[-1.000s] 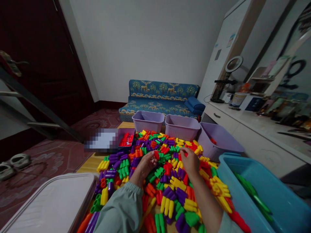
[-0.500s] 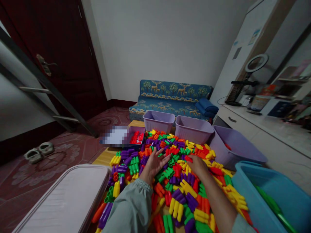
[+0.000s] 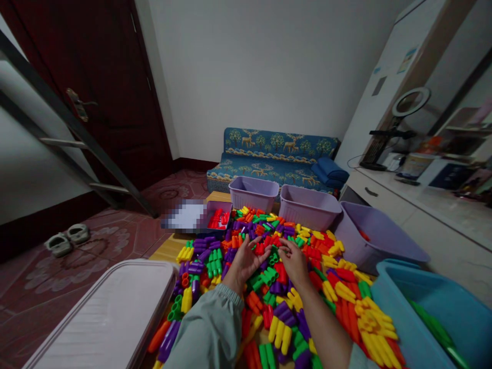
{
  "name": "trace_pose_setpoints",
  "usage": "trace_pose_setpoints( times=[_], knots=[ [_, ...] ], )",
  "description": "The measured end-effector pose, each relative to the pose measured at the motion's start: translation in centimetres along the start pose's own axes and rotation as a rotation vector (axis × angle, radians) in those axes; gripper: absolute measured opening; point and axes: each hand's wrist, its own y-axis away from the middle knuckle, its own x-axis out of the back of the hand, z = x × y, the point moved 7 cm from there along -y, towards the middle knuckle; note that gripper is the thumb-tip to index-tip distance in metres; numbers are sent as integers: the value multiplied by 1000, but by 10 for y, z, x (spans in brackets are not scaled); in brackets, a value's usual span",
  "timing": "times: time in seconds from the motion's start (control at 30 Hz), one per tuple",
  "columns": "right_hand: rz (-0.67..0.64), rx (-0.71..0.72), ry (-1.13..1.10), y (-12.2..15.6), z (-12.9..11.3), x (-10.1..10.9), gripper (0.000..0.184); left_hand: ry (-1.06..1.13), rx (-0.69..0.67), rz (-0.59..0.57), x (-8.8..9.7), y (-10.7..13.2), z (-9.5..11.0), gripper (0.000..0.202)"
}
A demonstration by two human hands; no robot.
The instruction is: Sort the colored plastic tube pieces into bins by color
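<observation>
My left hand [image 3: 243, 264] is half curled, palm upward, over a heap of plastic tube-shaped building pieces [image 3: 272, 277]. A red building piece [image 3: 261, 249] shows between its thumb and fingers and seems to rest there. Just to the right, my right hand [image 3: 294, 260] has its fingers bent and a little apart, pointing at the left hand; nothing shows between them. Red, yellow, green, purple and orange pieces lie around both hands, some joined in rows.
Lilac bins [image 3: 253, 195] line the far and right edges, and a blue bin [image 3: 434, 302] holding something green stands at near right. A dark box [image 3: 219, 215] with red pieces sits at far left. A pale lid [image 3: 111, 312] lies at near left. Behind is a patterned sofa [image 3: 269, 164].
My right hand has moved left, close to my left hand. The red piece earlier at its fingertips no longer shows there; a red piece now shows at my left hand. The view has shifted slightly.
</observation>
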Motion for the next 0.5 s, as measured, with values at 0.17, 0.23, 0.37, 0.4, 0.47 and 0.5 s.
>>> trace_pose_setpoints(
  times=[0.17,0.23,0.37,0.4,0.47,0.5],
  knots=[
    [8,-42,87,0,15,2,30,-56,-91,87,6,0,3,37],
    [-6,-41,100,-1,15,0,29,-76,-130,90,7,0,4,34],
    [-22,-46,104,-1,13,-1,27,54,-126,125,7,2,11,21],
    [-23,-48,102,-1,12,-1,27,108,-118,142,7,3,14,11],
    [-18,-45,97,-1,10,0,26,187,-122,147,3,5,25,9],
    [-18,-41,94,-1,10,1,26,208,-141,139,0,7,31,14]
  ],
)
